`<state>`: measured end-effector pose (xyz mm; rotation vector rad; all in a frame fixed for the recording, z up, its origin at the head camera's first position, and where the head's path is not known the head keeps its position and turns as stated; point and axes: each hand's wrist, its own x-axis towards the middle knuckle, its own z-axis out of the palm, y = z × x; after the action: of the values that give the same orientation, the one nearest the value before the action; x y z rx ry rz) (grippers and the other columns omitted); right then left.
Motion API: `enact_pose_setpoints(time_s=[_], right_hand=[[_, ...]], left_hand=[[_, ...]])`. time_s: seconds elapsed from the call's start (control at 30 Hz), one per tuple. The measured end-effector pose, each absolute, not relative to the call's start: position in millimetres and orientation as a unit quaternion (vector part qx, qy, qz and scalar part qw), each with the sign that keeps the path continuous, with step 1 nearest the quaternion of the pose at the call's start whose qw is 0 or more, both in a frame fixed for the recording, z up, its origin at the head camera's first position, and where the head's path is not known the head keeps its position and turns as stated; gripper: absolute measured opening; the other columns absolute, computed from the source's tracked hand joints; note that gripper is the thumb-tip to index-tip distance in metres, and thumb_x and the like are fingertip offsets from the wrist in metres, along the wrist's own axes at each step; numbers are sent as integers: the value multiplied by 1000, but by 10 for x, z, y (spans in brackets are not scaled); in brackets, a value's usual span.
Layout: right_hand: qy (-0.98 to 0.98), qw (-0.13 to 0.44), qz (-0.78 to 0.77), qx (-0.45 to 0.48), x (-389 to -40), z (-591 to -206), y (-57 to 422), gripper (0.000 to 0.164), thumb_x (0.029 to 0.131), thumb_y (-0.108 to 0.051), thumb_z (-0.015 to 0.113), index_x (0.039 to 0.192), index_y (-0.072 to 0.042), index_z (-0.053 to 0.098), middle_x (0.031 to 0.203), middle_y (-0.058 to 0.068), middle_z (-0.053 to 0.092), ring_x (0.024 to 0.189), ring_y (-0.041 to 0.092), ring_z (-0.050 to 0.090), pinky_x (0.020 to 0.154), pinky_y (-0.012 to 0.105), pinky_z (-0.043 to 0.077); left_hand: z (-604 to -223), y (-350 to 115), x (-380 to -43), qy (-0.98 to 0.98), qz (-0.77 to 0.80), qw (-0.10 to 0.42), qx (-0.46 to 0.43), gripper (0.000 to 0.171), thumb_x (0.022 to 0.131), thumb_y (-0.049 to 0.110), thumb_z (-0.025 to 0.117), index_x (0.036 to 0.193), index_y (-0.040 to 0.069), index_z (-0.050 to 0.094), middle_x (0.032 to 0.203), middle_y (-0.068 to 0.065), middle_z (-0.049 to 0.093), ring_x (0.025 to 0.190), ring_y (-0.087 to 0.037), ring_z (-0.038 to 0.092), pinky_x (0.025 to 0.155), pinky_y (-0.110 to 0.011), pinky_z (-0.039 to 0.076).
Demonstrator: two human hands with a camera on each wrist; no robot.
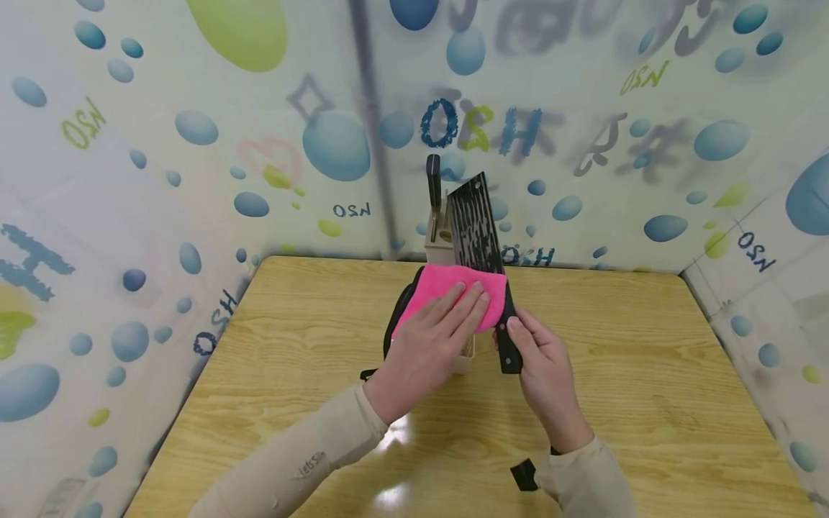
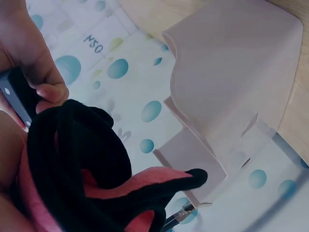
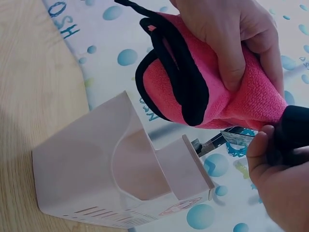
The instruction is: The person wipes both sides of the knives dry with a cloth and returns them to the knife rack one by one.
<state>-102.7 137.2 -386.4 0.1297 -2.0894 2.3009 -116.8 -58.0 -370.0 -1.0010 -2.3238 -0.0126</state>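
My right hand grips the black handle of a cleaver, whose broad, dark-streaked blade points up and away. My left hand holds a pink cloth with black edging against the lower blade. In the head view its fingers lie extended over the cloth; the right wrist view shows the thumb on one side and fingers round the other, pinching the folded cloth. The cloth covers the blade near the handle. Behind both hands stands a pale knife block, partly hidden in the head view.
Another knife with a black handle stands upright in the block at the back. The wooden table reaches to a patterned wall covering. A small black piece shows beside the right sleeve.
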Motion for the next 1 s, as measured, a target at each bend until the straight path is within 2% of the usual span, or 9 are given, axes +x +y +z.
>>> enact_pose_setpoints(time_s=[0.1, 0.23, 0.33, 0.47, 0.57, 0.7, 1.0], right_hand=[[-670, 20, 741, 37, -1045, -3861, 1371, 47, 112, -22, 45, 149, 6, 49, 116, 0, 67, 96, 11, 64, 81, 23, 60], [-669, 20, 742, 43, -1057, -3856, 1381, 49, 112, -24, 44, 150, 7, 47, 132, 13, 64, 97, 10, 64, 81, 22, 59], [-670, 20, 740, 56, -1068, -3860, 1390, 51, 113, -25, 42, 153, 8, 43, 147, 21, 54, 105, 6, 64, 85, 20, 59], [-666, 28, 742, 77, -1089, -3874, 1392, 52, 113, -22, 41, 153, 12, 38, 156, 26, 44, 121, -1, 61, 96, 18, 55], [-669, 34, 737, 86, -1094, -3877, 1388, 52, 113, -21, 41, 152, 13, 38, 156, 26, 43, 126, -4, 58, 99, 19, 52], [-690, 38, 718, 85, -1083, -3868, 1389, 50, 113, -21, 42, 151, 11, 42, 154, 25, 47, 124, -5, 59, 97, 19, 53], [-720, 45, 685, 102, -1044, -3847, 1420, 44, 112, -16, 44, 147, 10, 50, 137, 30, 60, 107, 4, 67, 86, 18, 59]], left_hand=[[-3706, -569, -1143, -876, -7, 295, -380, 58, 99, 3, 66, 154, 5, 48, 159, -10, 47, 146, -26, 46, 118, -37, 40], [-3703, -556, -1117, -877, -10, 290, -382, 58, 100, 6, 65, 155, 6, 47, 160, -10, 46, 147, -26, 45, 117, -37, 40], [-3696, -548, -1099, -876, -4, 292, -385, 57, 101, 7, 64, 155, 6, 47, 160, -10, 46, 147, -26, 45, 117, -37, 41], [-3693, -549, -1080, -871, 11, 297, -392, 56, 101, 6, 62, 155, 5, 47, 161, -12, 45, 148, -27, 44, 119, -38, 40], [-3686, -554, -1085, -869, 17, 300, -393, 56, 101, 8, 62, 155, 4, 47, 161, -13, 44, 148, -29, 43, 120, -38, 39], [-3667, -569, -1117, -871, 20, 299, -389, 56, 101, 11, 63, 154, 3, 47, 161, -13, 44, 148, -30, 43, 121, -39, 37], [-3609, -629, -1188, -871, 28, 303, -385, 54, 100, -1, 58, 153, 1, 48, 161, -15, 44, 149, -31, 42, 122, -40, 36]])
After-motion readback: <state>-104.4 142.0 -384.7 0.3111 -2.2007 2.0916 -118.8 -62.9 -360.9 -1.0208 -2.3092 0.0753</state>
